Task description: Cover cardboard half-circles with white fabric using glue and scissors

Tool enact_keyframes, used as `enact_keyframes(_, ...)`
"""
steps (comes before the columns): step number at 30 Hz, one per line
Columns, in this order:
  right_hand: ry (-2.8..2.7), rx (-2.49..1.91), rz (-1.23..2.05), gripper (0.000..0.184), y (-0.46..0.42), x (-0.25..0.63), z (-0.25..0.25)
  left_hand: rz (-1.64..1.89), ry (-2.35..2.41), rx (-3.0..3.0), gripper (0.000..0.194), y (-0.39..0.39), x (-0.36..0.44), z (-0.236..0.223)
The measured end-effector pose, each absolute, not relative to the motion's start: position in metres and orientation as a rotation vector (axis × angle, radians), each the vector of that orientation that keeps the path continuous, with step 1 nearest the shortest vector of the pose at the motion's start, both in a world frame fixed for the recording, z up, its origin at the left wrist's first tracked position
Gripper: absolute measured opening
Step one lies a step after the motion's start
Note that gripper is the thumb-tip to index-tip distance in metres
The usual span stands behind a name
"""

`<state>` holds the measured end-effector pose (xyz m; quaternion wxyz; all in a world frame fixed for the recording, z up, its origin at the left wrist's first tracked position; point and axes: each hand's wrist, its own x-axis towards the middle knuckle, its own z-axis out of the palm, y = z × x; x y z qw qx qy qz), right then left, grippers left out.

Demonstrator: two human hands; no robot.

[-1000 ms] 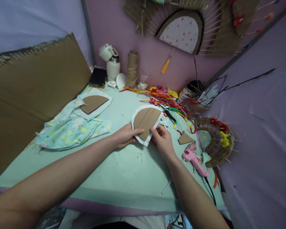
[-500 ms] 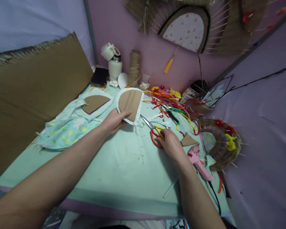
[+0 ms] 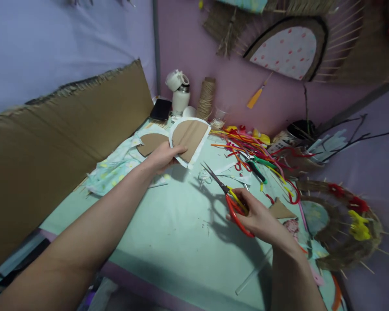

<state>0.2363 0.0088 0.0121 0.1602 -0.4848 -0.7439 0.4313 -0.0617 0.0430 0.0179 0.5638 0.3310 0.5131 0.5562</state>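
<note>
Left hand [image 3: 166,156] pinches cardboard half-disc [image 3: 192,134]; at its five o'clock, right hand [image 3: 257,216] grips scissors [image 3: 226,189], apparently for trimming, needing blades [image 3: 216,178] closer.

A head-worn camera looks forward and down at the hands [image 3: 258,218].

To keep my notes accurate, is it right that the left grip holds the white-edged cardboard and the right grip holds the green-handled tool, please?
Not quite: in the head view, the right grip holds the scissors, while the green-handled tool lies on the table. The left grip does hold the white-edged cardboard.
</note>
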Motion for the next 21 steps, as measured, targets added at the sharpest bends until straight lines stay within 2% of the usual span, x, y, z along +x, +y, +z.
enact_keyframes(2, -2.109, -1.378, 1.292, 0.042, 0.007, 0.233, 0.019, 1.301, 1.222, 0.795, 0.036, 0.042, -0.065, 0.019)
enact_keyframes(6, -2.009, -1.309, 1.629, 0.025, 0.007, 0.23, 0.027, 1.243, 1.167, 0.844, 0.037, 0.039, -0.067, 0.022)
enact_keyframes(9, -1.939, -1.317, 1.787, 0.028, 0.009, 0.231, 0.026, 1.198, 1.118, 0.86, 0.039, 0.036, -0.066, 0.024)
enact_keyframes(13, -1.869, -1.354, 1.844, 0.033, 0.009, 0.231, 0.024, 1.142, 1.104, 0.848, 0.04, 0.035, -0.065, 0.025)
enact_keyframes(21, -1.89, -1.346, 1.874, 0.026, 0.007, 0.228, 0.021, 1.074, 1.089, 0.875, 0.039, 0.035, -0.063, 0.022)
